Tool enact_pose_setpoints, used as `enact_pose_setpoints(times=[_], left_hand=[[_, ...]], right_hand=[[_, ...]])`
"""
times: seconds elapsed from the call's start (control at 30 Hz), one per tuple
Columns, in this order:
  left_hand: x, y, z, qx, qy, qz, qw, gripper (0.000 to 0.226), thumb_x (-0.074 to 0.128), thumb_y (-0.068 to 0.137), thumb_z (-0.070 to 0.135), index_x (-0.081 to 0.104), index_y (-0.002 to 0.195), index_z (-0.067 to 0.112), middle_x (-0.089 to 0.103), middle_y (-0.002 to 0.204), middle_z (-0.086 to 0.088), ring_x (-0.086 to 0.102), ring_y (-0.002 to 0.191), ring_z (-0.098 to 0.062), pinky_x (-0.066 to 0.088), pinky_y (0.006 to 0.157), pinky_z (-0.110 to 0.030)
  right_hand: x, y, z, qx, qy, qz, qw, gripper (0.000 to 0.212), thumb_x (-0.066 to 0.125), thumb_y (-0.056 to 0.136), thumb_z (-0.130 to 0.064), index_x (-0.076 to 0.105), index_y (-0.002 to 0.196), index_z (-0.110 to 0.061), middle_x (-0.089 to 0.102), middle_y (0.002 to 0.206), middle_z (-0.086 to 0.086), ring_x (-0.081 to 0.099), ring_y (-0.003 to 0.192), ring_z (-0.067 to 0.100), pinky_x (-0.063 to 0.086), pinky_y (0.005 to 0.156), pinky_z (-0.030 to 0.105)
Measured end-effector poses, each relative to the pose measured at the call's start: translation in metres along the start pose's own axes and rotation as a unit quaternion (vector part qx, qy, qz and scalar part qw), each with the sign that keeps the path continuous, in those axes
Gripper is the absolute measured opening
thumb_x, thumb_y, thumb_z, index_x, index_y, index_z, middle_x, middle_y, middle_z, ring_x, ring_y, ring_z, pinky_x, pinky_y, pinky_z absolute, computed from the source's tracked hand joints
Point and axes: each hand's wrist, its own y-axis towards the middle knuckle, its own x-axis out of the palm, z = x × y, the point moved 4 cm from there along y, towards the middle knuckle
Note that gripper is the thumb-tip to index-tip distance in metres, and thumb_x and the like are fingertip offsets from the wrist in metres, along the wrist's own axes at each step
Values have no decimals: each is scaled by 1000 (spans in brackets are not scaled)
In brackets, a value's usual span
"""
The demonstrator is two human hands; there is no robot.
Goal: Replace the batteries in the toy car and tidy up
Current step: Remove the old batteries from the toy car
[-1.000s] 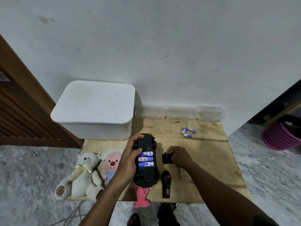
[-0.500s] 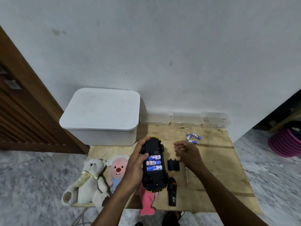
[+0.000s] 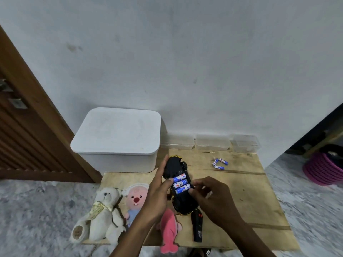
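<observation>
The toy car (image 3: 178, 184) sits belly-up above the wooden table (image 3: 241, 197), with three blue batteries (image 3: 181, 183) lying side by side in its open compartment. The left hand (image 3: 157, 197) cups the car from its left side, fingers curled around the body and thumb resting by the upper battery. The right hand (image 3: 209, 197) comes in from the other side, fingertips bent at the compartment's edge by the lowest battery; whether it pinches anything I cannot tell. My read: this is the batteries step, and it wants a steady left grip while the right works one cell at a time, minding polarity.

Around it, biggest first: a white lidded bin (image 3: 118, 138) at the back left, then clear containers (image 3: 209, 143) along the wall. A cream teddy bear (image 3: 104, 216), a pink-faced plush (image 3: 135, 199) and a pink fish toy (image 3: 168, 230) crowd the near left edge. The black remote (image 3: 197, 227) lies just beside the car's near end, right under the working wrist, likely to get nudged. Three loose batteries (image 3: 220, 163) rest well apart at the back right, easy to confuse with the set in the car.
</observation>
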Motion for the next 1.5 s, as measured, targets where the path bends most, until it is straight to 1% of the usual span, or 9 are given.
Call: enact_pose_setpoints(times=[0.1,0.23,0.3,0.6,0.87,1.07,1.27,1.4,1.5], left_hand=[[1,0,1,4,-6,-6,1000,69,41,102,-5,37,150,44,52,146,10,61,114,9,58,82,-18],[1,-1,0,5,-32,-12,999,70,41,103,-5,35,152,45,50,150,8,63,119,-1,59,81,-23],[1,-1,0,12,-31,-10,999,70,42,103,-5,34,151,46,49,151,8,63,120,-3,59,84,-25],[-4,3,-6,48,33,9,998,77,45,103,-1,32,146,62,43,157,10,53,136,-23,48,108,-55],[-4,6,-5,63,48,-2,997,71,51,96,18,29,149,60,37,160,14,44,144,-22,43,112,-57],[-3,4,-9,56,31,-11,998,71,54,94,19,32,147,60,39,159,15,45,143,-19,45,111,-55],[-1,-2,-1,36,-10,-18,999,67,45,102,-7,37,149,40,50,148,13,60,117,10,55,83,-15],[-5,-1,-4,29,5,-6,1000,59,48,104,5,44,144,48,50,151,13,51,133,1,48,111,-37],[-4,-2,-5,20,-1,-9,1000,56,48,104,7,47,142,49,53,148,14,53,130,4,48,110,-42]], right_hand=[[4,0,-2,1,-32,3,999,24,80,80,-32,74,103,-29,63,81,-16,61,70,2,49,62,16],[8,1,-3,13,-37,22,999,24,80,79,-33,75,102,-28,65,86,-16,62,75,2,53,65,21],[11,1,-4,21,-26,25,999,22,80,79,-31,76,100,-27,65,86,-16,62,75,1,49,63,15],[14,5,-7,92,73,26,993,24,81,79,-17,71,90,-35,65,81,-11,56,62,2,48,60,15],[11,6,-7,98,105,29,989,21,81,78,-14,73,91,-30,69,77,-9,56,57,-2,45,56,12],[7,3,-9,101,153,23,983,20,83,76,-18,68,83,-29,73,78,-6,64,62,10,55,57,25],[5,3,-8,118,220,24,968,17,82,78,-14,69,86,-21,74,78,3,72,73,20,59,61,32],[-5,4,-10,128,306,38,943,12,73,85,-6,68,89,-15,71,72,4,67,67,18,52,54,31],[-13,8,-7,148,386,37,910,10,66,88,-4,66,97,-9,67,71,4,63,66,19,52,59,36]])
